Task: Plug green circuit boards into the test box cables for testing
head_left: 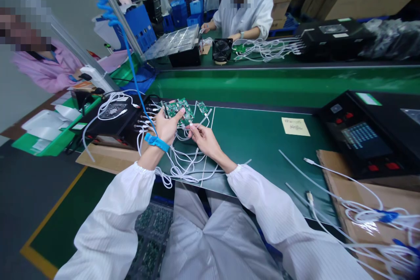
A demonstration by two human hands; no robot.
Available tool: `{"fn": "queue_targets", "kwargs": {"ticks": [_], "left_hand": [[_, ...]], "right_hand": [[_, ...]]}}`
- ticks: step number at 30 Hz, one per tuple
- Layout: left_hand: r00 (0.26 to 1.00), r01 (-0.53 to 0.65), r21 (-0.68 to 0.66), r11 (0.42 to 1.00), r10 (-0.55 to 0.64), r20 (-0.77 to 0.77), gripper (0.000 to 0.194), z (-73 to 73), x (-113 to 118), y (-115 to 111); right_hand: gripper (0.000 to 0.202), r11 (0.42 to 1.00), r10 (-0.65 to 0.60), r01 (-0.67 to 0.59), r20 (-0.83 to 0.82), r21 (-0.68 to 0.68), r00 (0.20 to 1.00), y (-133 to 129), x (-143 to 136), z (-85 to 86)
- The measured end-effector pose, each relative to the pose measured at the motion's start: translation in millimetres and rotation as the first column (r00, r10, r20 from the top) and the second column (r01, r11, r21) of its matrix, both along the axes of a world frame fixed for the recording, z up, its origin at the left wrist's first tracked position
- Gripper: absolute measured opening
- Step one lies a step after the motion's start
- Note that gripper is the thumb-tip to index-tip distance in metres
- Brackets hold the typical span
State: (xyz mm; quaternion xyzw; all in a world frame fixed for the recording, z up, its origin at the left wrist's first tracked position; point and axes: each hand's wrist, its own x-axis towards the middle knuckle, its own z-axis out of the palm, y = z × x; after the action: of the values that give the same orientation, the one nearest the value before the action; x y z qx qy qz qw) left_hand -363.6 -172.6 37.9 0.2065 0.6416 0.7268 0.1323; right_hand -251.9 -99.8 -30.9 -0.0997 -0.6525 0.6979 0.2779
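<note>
My left hand [167, 126], with a blue band at the wrist, grips a green circuit board [180, 110] above the bench, its thumb lying across the board. At the board's lower right edge, my right hand [205, 139] pinches a small white cable plug [191, 127]. A smaller green board [202, 107] lies just beyond, to the right. White cables [183, 164] loop below both hands. Left of them, a black box [114, 124] has several cables running from its side.
A yellow note [295, 126] lies on the green bench [252, 135]. A black device with a screen [365, 138] stands right, near more cables [367, 214]. Across the bench, a person in white [244, 13] handles cables; a pink sleeve [49, 70] shows at left. A blue coiled hose [129, 52] hangs down.
</note>
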Motion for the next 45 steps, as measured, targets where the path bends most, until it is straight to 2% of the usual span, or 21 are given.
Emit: {"fn": "queue_targets", "kwargs": {"ticks": [3,11,16,21,23,25,29,31,36,41,45], "left_hand": [[0.998,-0.005,0.022,1.0,0.006,-0.061,0.049,-1.4,0.5,-0.7],[0.995,0.019,-0.083,0.996,-0.027,-0.092,0.049,-1.8,2.3,-3.0],[0.988,0.027,-0.116,0.993,-0.044,-0.146,0.054,-5.4,2.9,-6.6],[0.992,0.002,-0.082,0.997,-0.012,-0.129,0.05,-12.6,0.3,-10.4],[0.991,-0.019,-0.07,0.997,0.01,-0.136,0.048,-15.3,-0.3,-11.7],[0.987,-0.035,-0.076,0.996,0.023,-0.156,0.046,-17.6,-0.3,-12.9],[0.975,-0.037,-0.123,0.992,0.009,-0.22,0.045,-20.0,1.0,-14.2],[0.962,-0.028,-0.16,0.987,-0.017,-0.271,0.045,-20.1,1.9,-14.1],[0.919,0.004,-0.228,0.974,-0.093,-0.383,0.045,-20.9,4.5,-11.3],[0.835,-0.063,-0.208,0.976,-0.062,-0.547,0.043,-22.6,7.8,-6.6],[0.802,-0.048,-0.199,0.979,-0.081,-0.592,0.037,-20.8,11.2,-5.1]], "right_hand": [[0.053,0.999,-0.007,0.006,0.027,0.041,1.0,0.7,0.3,-0.2],[0.055,0.994,-0.037,0.031,0.058,0.101,0.998,0.0,1.3,-4.5],[0.053,0.998,-0.035,0.033,0.039,0.059,0.999,-3.2,1.0,-6.4],[0.046,1.0,0.003,-0.001,0.087,-0.026,0.996,3.9,-0.5,-3.9],[0.046,0.998,-0.018,0.028,0.16,-0.063,0.987,10.2,0.6,-1.2],[0.049,0.989,-0.102,0.12,0.206,-0.08,0.973,16.8,2.9,2.9],[0.05,0.935,-0.349,0.353,0.083,-0.03,0.933,26.1,9.1,18.0],[0.047,0.902,-0.43,0.429,-0.005,0.036,0.903,27.5,11.8,28.0],[0.029,0.871,-0.439,0.451,-0.101,0.193,0.893,19.4,14.8,44.0],[0.017,0.739,-0.517,0.553,-0.203,0.384,0.832,9.1,14.4,43.3],[0.014,0.665,-0.517,0.577,-0.266,0.473,0.814,6.5,14.3,43.8]]}}
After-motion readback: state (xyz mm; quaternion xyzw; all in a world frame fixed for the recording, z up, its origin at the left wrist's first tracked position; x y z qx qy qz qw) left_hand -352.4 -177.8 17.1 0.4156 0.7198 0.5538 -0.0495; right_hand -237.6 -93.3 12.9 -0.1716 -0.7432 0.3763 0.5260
